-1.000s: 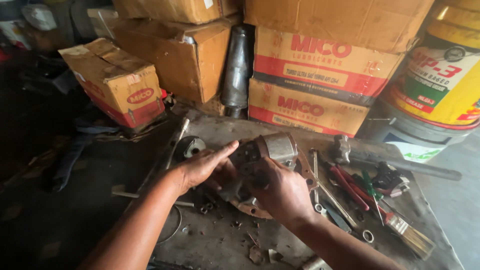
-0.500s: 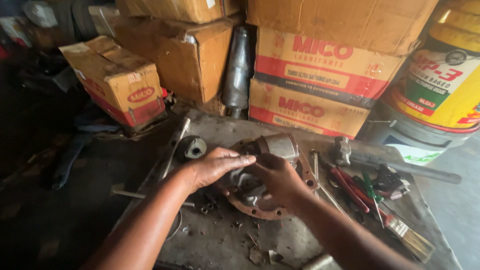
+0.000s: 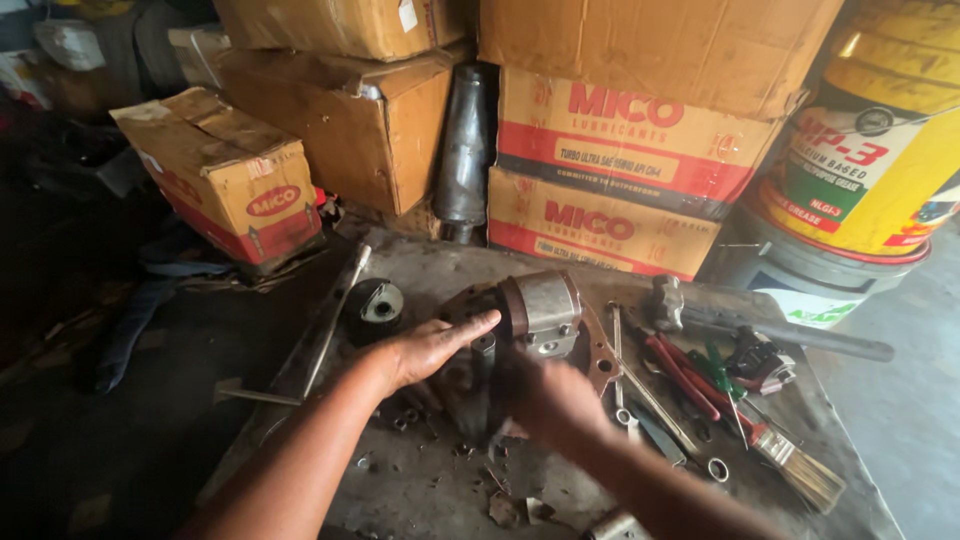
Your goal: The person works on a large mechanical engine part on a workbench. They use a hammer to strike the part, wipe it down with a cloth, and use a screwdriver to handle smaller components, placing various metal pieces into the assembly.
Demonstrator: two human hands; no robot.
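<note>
Both hands on a greasy metal gear housing w/ rusty round flange [image 3: 535,320], mid-bench.

L to R: torn brown cardboard box w/ red band [image 3: 225,180] sits off the bench's far-left corner; long thin steel rod [image 3: 335,320] lies along the left edge of the dirty grey metal bench [image 3: 420,480]; small black round part [image 3: 375,300] just beside it. Left hand [image 3: 430,345] lies flat, fingers stretched out, tips touching the housing – not gripping. Right hand [image 3: 555,400] is blurred, low against the housing's near side; can't tell if it's gripping. Right of housing: wrenches, red-handled screwdrivers [image 3: 680,370], wood-handled paintbrush [image 3: 795,465]. Yellow grease drum [image 3: 880,150] at far right, behind.
</note>
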